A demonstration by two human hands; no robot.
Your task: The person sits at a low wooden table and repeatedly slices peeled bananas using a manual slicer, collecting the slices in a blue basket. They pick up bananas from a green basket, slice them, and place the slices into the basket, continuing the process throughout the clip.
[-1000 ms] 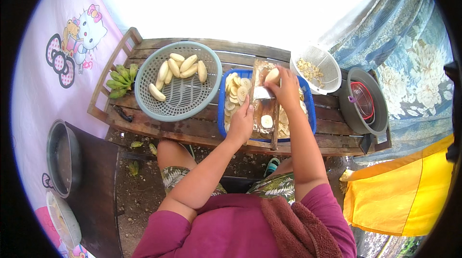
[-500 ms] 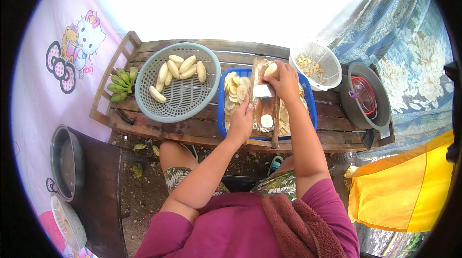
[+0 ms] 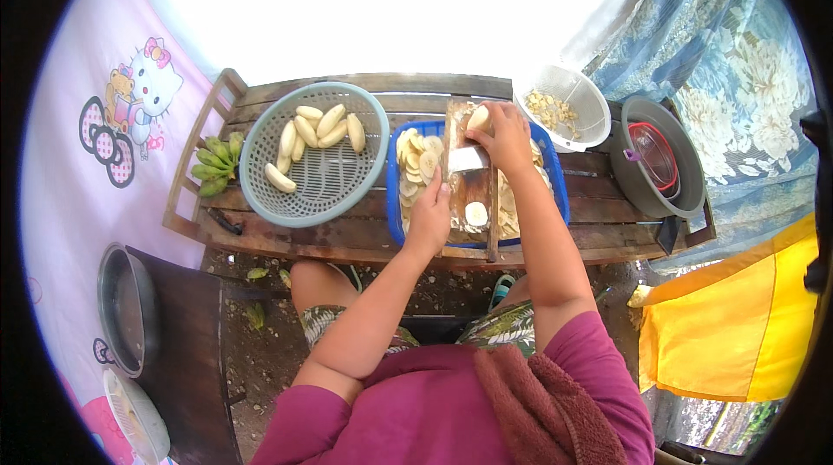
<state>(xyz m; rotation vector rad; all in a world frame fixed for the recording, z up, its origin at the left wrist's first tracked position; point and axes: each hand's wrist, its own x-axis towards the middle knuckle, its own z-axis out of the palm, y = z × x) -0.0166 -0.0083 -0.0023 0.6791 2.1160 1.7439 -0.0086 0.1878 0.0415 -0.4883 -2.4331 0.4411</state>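
Observation:
A wooden slicer board with a pale metal blade plate lies across a blue basin. My left hand is closed on the board's left edge. At its far end, above the blade, my right hand grips a peeled banana, its fingers wrapped over the right side. One round banana slice rests on the board near its lower end. Many thin banana slices fill the basin on both sides of the board.
Left of the basin, a grey-blue colander holds several peeled bananas. Green bananas lie at the slatted wooden bench's left end. On the right are a white strainer with small pieces and a grey basin holding a red-rimmed container.
The whole view has shifted slightly. Both hands keep their holds on the slicer board and the banana, and the banana stays near the board's far end.

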